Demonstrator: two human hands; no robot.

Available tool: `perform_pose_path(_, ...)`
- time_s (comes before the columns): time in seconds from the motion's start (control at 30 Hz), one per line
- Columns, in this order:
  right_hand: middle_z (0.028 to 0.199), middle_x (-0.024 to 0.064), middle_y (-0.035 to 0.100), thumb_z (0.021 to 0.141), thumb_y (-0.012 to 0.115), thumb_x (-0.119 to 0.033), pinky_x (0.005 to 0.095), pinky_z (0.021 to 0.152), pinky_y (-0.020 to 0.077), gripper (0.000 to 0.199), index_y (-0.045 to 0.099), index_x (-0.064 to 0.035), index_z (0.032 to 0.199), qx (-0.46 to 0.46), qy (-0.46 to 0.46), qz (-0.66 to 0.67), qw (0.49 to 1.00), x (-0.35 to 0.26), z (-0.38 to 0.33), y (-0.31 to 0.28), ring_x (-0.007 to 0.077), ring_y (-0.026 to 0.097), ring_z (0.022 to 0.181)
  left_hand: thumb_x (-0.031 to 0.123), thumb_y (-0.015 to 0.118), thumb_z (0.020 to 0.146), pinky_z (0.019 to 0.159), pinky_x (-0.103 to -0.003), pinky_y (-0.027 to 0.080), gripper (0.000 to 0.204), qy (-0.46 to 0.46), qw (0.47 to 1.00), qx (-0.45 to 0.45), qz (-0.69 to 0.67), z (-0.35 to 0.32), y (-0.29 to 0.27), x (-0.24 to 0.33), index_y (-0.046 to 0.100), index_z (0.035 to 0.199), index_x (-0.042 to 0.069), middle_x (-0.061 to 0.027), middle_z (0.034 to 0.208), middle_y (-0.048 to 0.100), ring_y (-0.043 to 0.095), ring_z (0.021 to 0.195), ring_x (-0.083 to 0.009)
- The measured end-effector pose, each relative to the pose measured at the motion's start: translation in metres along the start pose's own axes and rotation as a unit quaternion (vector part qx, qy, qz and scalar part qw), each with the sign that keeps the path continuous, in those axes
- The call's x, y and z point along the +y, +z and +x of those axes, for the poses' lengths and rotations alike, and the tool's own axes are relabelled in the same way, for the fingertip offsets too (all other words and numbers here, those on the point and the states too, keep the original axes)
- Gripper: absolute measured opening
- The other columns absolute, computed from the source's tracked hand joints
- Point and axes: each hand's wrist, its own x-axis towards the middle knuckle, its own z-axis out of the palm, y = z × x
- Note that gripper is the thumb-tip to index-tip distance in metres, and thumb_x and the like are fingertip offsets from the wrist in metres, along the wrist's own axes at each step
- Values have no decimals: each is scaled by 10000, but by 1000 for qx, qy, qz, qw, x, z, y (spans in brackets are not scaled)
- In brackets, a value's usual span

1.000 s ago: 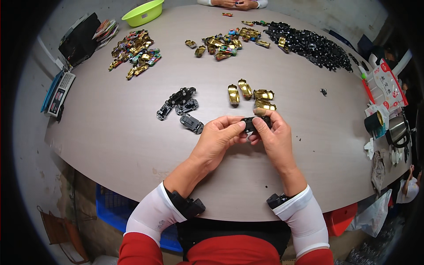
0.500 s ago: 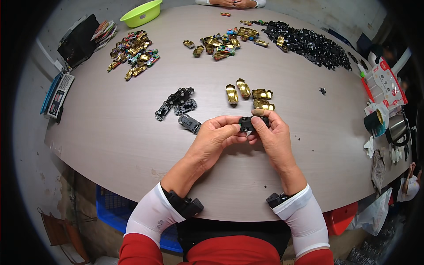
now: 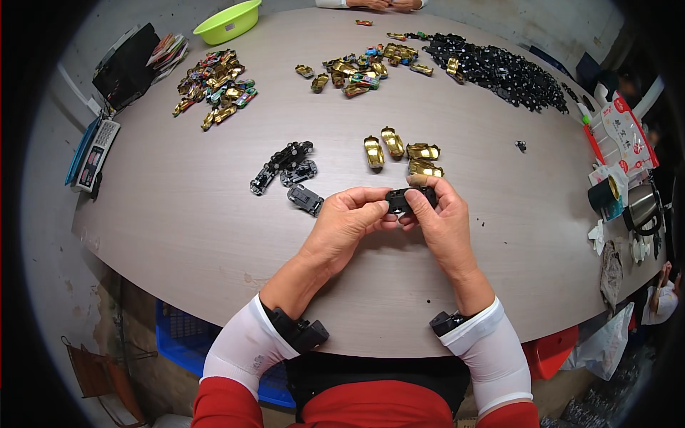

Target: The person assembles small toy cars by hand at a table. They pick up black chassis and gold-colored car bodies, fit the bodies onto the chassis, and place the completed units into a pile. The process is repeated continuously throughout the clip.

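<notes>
You have a black toy-car chassis [image 3: 408, 199] pinched between both hands just above the counter [image 3: 178, 228]. Your left hand [image 3: 347, 220] grasps its left end with thumb and fingers [image 3: 371, 195] curled round it, and your right hand [image 3: 441, 217] grasps the right end, its fingers [image 3: 437, 190] clenched over the top. A gold piece shows just behind the chassis at your right fingertips; whether you hold it or it lies on the counter cannot be told.

Take the chassis as your landmark. Just beyond it stand four gold toy cars [image 3: 402, 151] in a short row, which look like the finished lot so far. To its left, a small cluster of black chassis parts [image 3: 289, 171] lies waiting, a handful only. Far beyond it, a heap of gold and coloured car bodies [image 3: 357, 68] and a much larger spread of black parts [image 3: 499, 68] sit toward the far edge, with another pile of coloured bodies [image 3: 214, 85] far to the left beyond it, near a green bowl [image 3: 228, 21].

Judged from these piles, you are early in the work: four cars done, one in hand, and the bulk of the bodies and black parts untouched.
</notes>
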Motion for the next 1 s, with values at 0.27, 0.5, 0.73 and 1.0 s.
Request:
perform_pose_path(0.27,771,65,668,892,673,-109,214,532,526,211,622,20,1052,17,-35,-54,998,-1,-3,4,74,628,612,33,611,903,797,-276,547,253,43,997,23,60,3,0,-8,603,1144,-45,-94,1006,654,641,823,-141)
perform_pose_path(0.5,791,65,664,903,664,-119,215,531,529,224,611,29,1063,12,5,42,999,0,1,-1,79,628,617,33,605,908,807,-269,539,261,30,999,10,9,-1,4,-4,597,1157,-45,-87,1017,649,634,862,-141)
perform_pose_path(0.73,784,61,665,901,669,-129,212,532,527,236,609,27,1068,7,-26,-21,999,1,-1,2,76,627,614,28,606,901,796,-266,541,251,19,999,17,32,1,0,-5,598,1142,-42,-90,1022,648,634,855,-143)
perform_pose_path(1.0,786,60,669,895,674,-122,207,541,525,255,600,27,1088,13,-28,-26,999,2,0,2,74,631,629,34,606,900,792,-275,546,274,23,1000,0,0,1,4,-4,572,1163,-34,-101,1058,637,638,870,-154)
